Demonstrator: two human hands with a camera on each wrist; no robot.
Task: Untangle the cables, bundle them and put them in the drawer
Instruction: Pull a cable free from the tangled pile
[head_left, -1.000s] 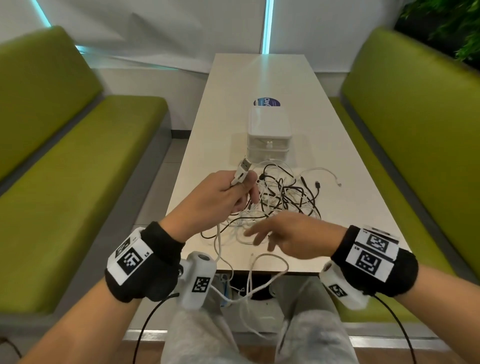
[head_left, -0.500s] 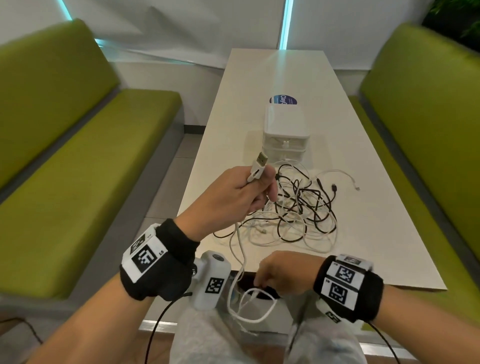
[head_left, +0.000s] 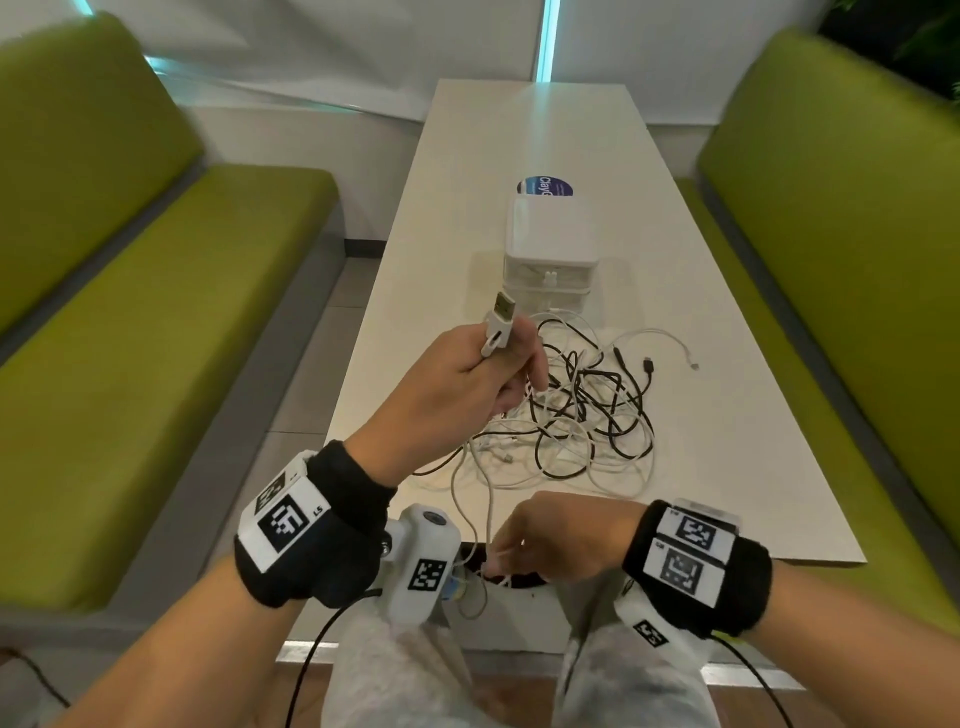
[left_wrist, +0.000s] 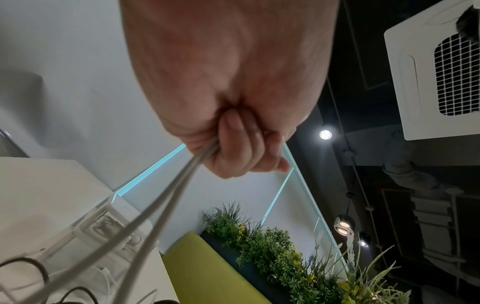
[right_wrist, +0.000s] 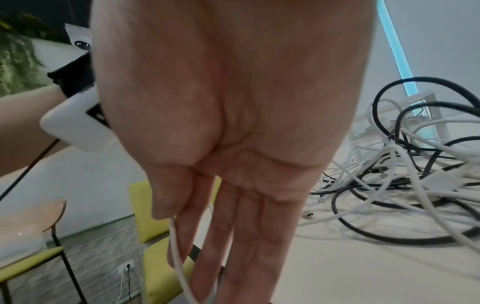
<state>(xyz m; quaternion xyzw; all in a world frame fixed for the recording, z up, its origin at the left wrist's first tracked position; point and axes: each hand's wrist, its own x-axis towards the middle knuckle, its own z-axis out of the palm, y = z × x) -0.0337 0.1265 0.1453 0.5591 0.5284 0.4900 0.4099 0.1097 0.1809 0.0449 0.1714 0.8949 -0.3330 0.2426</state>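
A tangle of black and white cables (head_left: 576, 415) (right_wrist: 405, 174) lies on the white table (head_left: 727, 467), in front of a small white drawer unit (head_left: 548, 260). My left hand (head_left: 467, 384) (left_wrist: 233, 156) is raised over the table's near left side and grips a white cable, its USB plug (head_left: 501, 319) sticking up above the fist. Two strands (left_wrist: 166, 205) run down from that fist. My right hand (head_left: 550, 540) (right_wrist: 207, 216) is at the table's near edge, thumb and forefinger pinching the same white cable (right_wrist: 179, 257) where it hangs off the edge.
Green benches (head_left: 130, 338) (head_left: 831, 234) flank the table on both sides. A round blue sticker (head_left: 545, 186) lies behind the drawer unit. Loose cable ends (head_left: 670, 353) stretch to the right of the tangle. My knees (head_left: 467, 675) are under the table's near edge.
My right hand drew back from the tangle to the table's near edge and took hold of the hanging white cable. My left hand kept the USB plug raised.
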